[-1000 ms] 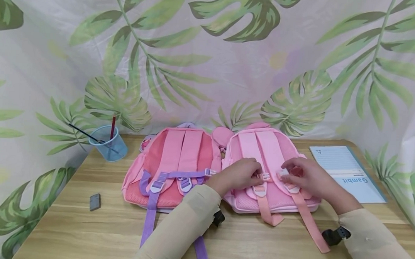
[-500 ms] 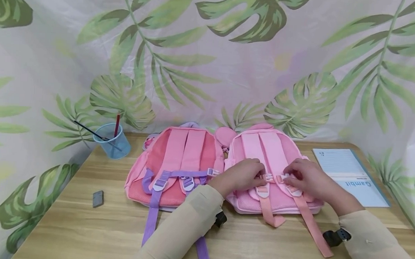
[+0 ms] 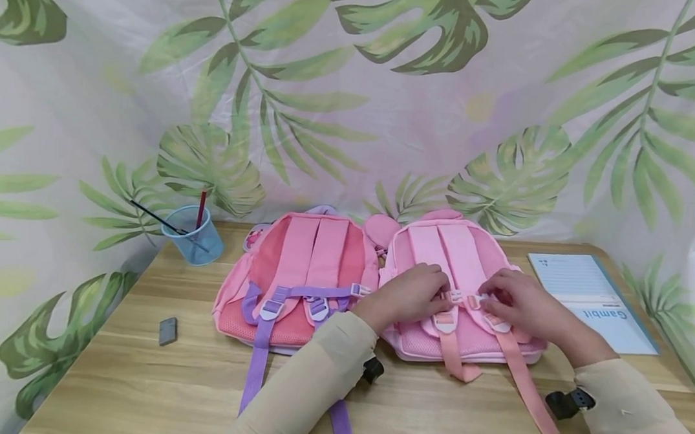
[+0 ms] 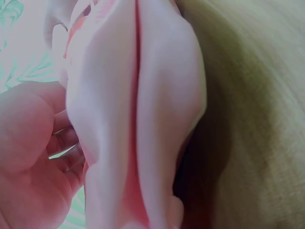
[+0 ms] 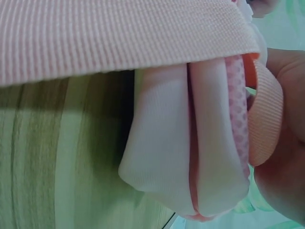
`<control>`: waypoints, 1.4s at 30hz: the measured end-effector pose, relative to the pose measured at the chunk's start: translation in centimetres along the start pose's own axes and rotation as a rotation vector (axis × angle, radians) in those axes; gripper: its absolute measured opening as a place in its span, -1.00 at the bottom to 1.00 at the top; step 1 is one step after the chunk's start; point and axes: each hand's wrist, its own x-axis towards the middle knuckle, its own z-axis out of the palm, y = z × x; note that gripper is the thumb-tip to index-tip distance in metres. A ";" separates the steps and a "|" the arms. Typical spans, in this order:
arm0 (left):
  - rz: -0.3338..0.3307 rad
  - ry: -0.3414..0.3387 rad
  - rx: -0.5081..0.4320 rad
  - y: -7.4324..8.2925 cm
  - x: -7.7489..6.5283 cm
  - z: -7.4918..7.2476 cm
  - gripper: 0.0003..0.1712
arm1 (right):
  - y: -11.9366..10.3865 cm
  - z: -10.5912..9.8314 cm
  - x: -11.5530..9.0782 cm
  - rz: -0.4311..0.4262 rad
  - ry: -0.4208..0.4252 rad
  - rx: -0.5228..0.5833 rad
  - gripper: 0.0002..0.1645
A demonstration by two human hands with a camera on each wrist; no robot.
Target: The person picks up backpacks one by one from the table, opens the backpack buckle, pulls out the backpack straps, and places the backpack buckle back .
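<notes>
A light pink backpack (image 3: 403,341) lies with its straps upward on the right of the pair. Over its lower straps, my left hand (image 3: 411,296) pinches the white left half of a strap buckle (image 3: 455,296). My right hand (image 3: 526,309) pinches the buckle's other half (image 3: 475,301) on a peach strap. The two halves face each other with a small gap. In the left wrist view the backpack's pale bottom (image 4: 105,95) stands beside my curled fingers (image 4: 71,143). A peach strap (image 5: 119,36) crosses the right wrist view, and a loop of it hangs by my right hand (image 5: 290,129).
To the left lies a coral-pink backpack (image 3: 233,302) with purple straps and a white buckle (image 3: 358,290). A blue pencil cup (image 3: 197,243) and a grey eraser (image 3: 168,331) are further left. A notebook (image 3: 588,299) lies at the right on the wooden table (image 3: 136,389).
The right hand has lowered its buckle half level with the left one, and the gap between the halves has narrowed slightly. The whole head view has shifted a little.
</notes>
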 end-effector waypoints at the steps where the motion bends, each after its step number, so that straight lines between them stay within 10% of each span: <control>1: 0.002 0.004 0.005 0.0 0.0 0.0 -0.73 | 0.0 0.0 0.0 -0.002 0.001 0.002 -0.77; 42: 0.014 0.082 -0.012 0.0 -0.7 -2.0 -0.69 | -1.7 1.0 0.7 -0.094 0.033 -0.028 -0.71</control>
